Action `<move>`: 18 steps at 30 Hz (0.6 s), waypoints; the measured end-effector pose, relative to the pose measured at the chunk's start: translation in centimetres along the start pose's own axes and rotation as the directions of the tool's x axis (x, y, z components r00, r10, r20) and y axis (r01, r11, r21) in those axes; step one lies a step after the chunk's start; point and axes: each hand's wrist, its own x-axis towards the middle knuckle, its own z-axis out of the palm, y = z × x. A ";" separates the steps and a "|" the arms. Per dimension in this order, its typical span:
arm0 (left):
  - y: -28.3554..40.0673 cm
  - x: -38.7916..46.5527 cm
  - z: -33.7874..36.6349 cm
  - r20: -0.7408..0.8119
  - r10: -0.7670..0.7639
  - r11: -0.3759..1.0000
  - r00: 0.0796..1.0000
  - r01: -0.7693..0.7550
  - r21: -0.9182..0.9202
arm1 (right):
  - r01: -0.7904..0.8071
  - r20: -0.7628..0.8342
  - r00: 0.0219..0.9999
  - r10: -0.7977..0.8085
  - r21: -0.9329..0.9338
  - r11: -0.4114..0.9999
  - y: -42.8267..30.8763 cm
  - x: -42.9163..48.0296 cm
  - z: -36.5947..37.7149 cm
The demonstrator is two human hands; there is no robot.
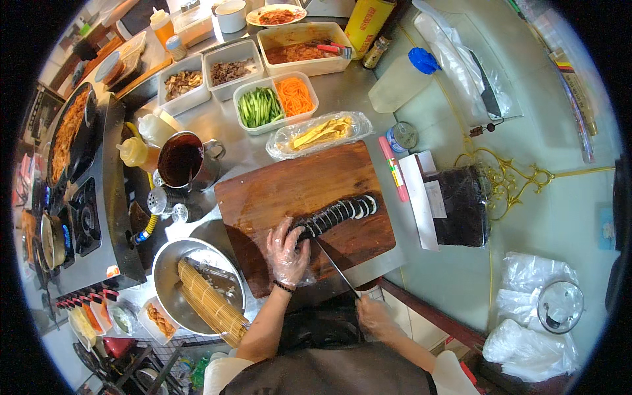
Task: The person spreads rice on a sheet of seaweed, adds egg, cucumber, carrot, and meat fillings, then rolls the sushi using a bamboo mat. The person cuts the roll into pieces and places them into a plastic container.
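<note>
A seaweed rice roll [340, 211] lies slantwise on the wooden cutting board [296, 177], with slices standing close together toward its right end. My left hand [289, 252], in a clear plastic glove, grips the roll's left end, its fingers curled over it. My right hand [375, 316] holds a kitchen knife [338, 270] by its handle, below the board's front edge; the blade's tip reaches the roll just right of my left fingers.
Left of the board are a steel bowl [160, 276] with a bamboo rolling mat [210, 301] and a sauce pot [181, 160]. Behind stand a cucumber and carrot container [275, 102] and wrapped egg strips [321, 133]. Seaweed sheets [456, 207] lie right; a gas stove [111, 197] stands far left.
</note>
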 end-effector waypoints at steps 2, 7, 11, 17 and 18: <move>0.0 -0.5 -0.1 -0.086 -0.060 0.984 0.994 0.045 -0.170 | -0.038 -0.014 0.999 0.038 0.002 0.999 0.4 -0.5 0.3; -1.2 -1.3 0.5 -0.028 -0.069 0.984 0.997 0.063 -0.166 | 0.228 -0.303 0.922 -0.242 -0.081 0.970 -4.8 8.4 0.5; -1.8 -1.4 1.2 -0.059 -0.012 0.994 0.998 0.005 -0.106 | 0.382 -0.387 0.824 -0.415 -0.162 0.910 -8.1 15.3 1.1; -1.4 -1.1 0.9 -0.023 -0.022 0.996 1.000 0.020 -0.085 | 0.219 -0.342 0.908 -0.240 -0.100 0.971 -6.0 8.1 1.0; -1.4 -1.0 0.8 -0.013 -0.043 0.995 0.999 0.041 -0.086 | 0.182 -0.287 0.935 -0.209 -0.119 0.976 -5.4 6.6 0.6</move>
